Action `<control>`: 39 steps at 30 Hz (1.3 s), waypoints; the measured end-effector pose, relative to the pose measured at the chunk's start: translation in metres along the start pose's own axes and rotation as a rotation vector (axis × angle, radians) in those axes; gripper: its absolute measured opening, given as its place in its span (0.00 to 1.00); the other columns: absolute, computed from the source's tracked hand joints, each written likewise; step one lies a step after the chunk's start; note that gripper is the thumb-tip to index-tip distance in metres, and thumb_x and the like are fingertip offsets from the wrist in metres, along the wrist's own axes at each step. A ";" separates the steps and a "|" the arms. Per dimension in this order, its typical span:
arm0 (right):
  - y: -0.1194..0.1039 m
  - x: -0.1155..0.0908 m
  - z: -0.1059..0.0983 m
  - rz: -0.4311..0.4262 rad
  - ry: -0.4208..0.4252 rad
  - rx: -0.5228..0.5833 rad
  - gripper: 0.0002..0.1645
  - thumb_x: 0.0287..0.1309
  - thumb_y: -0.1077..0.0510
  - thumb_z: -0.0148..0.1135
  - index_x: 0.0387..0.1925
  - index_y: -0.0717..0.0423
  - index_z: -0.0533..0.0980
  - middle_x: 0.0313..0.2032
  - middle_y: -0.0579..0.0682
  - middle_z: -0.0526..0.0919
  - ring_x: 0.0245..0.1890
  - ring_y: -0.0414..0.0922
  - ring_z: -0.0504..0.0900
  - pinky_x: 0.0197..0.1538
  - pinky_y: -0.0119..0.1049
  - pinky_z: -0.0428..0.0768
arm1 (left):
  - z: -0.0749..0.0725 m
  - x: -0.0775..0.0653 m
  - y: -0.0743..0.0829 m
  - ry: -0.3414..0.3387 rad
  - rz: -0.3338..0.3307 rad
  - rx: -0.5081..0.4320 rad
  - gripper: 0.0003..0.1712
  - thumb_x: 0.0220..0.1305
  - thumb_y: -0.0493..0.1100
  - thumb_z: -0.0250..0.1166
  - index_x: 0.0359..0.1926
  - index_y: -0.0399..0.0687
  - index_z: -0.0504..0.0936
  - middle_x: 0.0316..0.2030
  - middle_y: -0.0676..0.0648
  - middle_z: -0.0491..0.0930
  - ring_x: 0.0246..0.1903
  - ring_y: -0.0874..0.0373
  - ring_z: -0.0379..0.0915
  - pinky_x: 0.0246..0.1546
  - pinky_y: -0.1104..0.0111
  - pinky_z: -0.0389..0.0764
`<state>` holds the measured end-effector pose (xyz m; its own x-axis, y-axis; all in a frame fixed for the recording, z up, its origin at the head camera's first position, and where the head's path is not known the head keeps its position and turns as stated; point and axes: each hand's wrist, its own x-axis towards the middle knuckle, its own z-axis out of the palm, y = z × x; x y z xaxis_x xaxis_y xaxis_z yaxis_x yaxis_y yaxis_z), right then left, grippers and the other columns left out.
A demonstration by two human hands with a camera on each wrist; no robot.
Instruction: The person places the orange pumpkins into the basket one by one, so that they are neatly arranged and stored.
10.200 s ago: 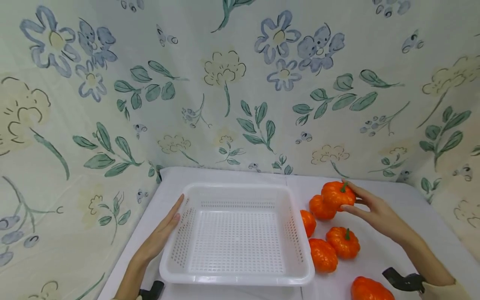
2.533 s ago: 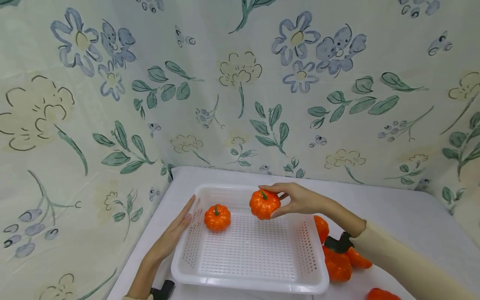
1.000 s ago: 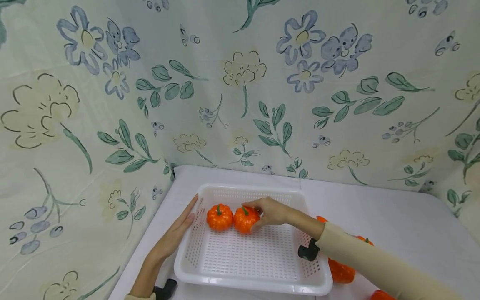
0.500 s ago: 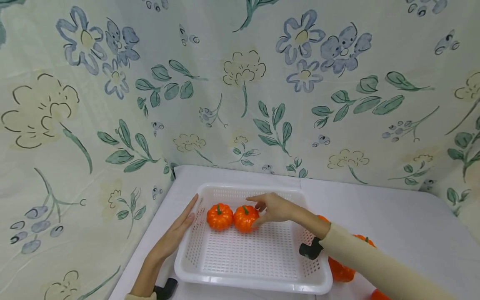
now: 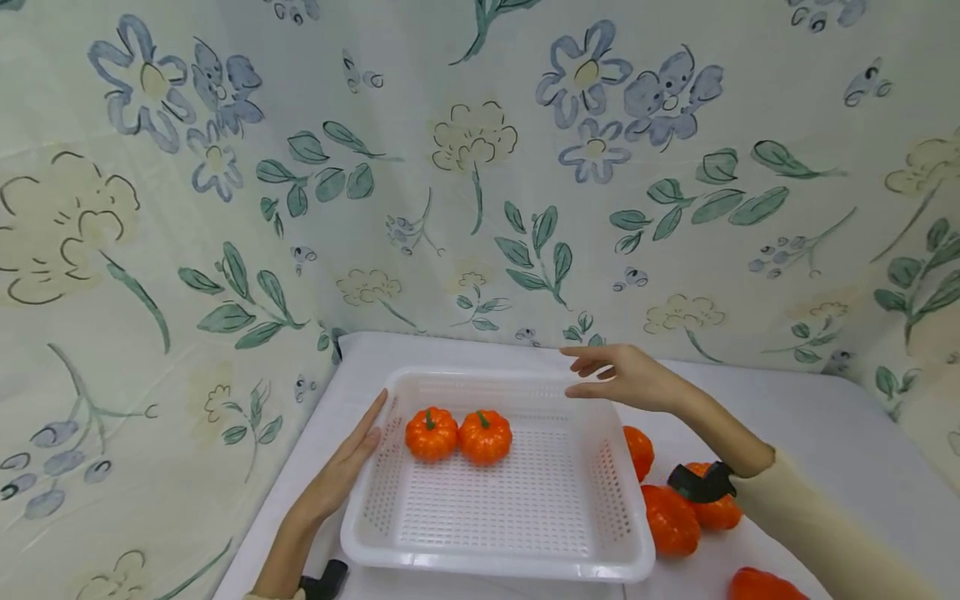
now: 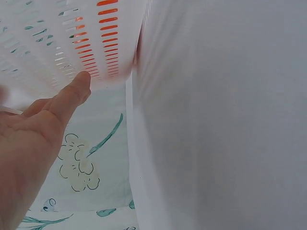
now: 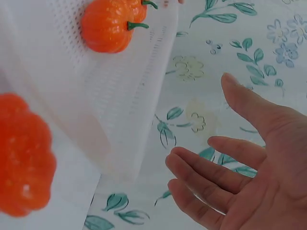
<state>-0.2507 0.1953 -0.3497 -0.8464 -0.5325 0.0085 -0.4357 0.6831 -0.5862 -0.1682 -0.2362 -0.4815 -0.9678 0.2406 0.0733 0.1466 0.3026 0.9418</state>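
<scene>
Two small orange pumpkins with green stems, a left one (image 5: 431,434) and a right one (image 5: 485,437), sit side by side in the back left of a white perforated plastic basket (image 5: 495,568). My left hand (image 5: 330,475) rests with straight fingers along the basket's left outer wall; in the left wrist view the fingertips touch the slotted side. My right hand (image 5: 630,379) hovers over the basket's back right corner, fingers spread and holding nothing. The right wrist view shows that hand (image 7: 240,167) beside the basket wall with its palm bare.
Right of the basket lie more orange pumpkins: one by its wall (image 5: 638,452), one nearer the front (image 5: 670,522), one partly behind the right wrist strap (image 5: 716,504), and one at the bottom edge (image 5: 765,585). A floral curtain (image 5: 480,167) rises behind the white table.
The right hand carried a second pumpkin into the basket, set it beside the first and let go. It has since moved up and right. The left hand stays at the basket's side.
</scene>
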 end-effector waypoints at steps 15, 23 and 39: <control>0.072 -0.109 -0.028 0.105 0.118 -0.115 0.41 0.62 0.44 0.73 0.72 0.52 0.72 0.61 0.59 0.84 0.59 0.60 0.81 0.58 0.67 0.81 | 0.002 -0.001 -0.002 -0.009 0.006 -0.017 0.33 0.84 0.53 0.37 0.84 0.66 0.44 0.84 0.48 0.42 0.81 0.35 0.43 0.74 0.37 0.52; 0.108 -0.150 -0.008 0.162 0.112 -0.089 0.41 0.62 0.44 0.72 0.74 0.43 0.70 0.69 0.55 0.78 0.56 0.11 0.64 0.58 0.65 0.81 | 0.000 -0.001 0.000 -0.010 0.007 -0.005 0.33 0.84 0.53 0.38 0.84 0.65 0.43 0.84 0.47 0.41 0.81 0.34 0.42 0.74 0.37 0.52; 0.162 -0.183 0.029 0.303 -0.027 0.152 0.51 0.62 0.47 0.70 0.78 0.61 0.59 0.72 0.66 0.71 0.59 0.32 0.79 0.52 0.67 0.83 | -0.002 0.000 -0.002 -0.024 0.017 -0.035 0.33 0.85 0.53 0.36 0.84 0.66 0.43 0.85 0.49 0.39 0.83 0.37 0.37 0.77 0.35 0.41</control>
<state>-0.1580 0.3890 -0.4693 -0.9211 -0.3310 -0.2049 -0.1131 0.7312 -0.6727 -0.1685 -0.2389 -0.4822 -0.9600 0.2677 0.0817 0.1551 0.2660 0.9514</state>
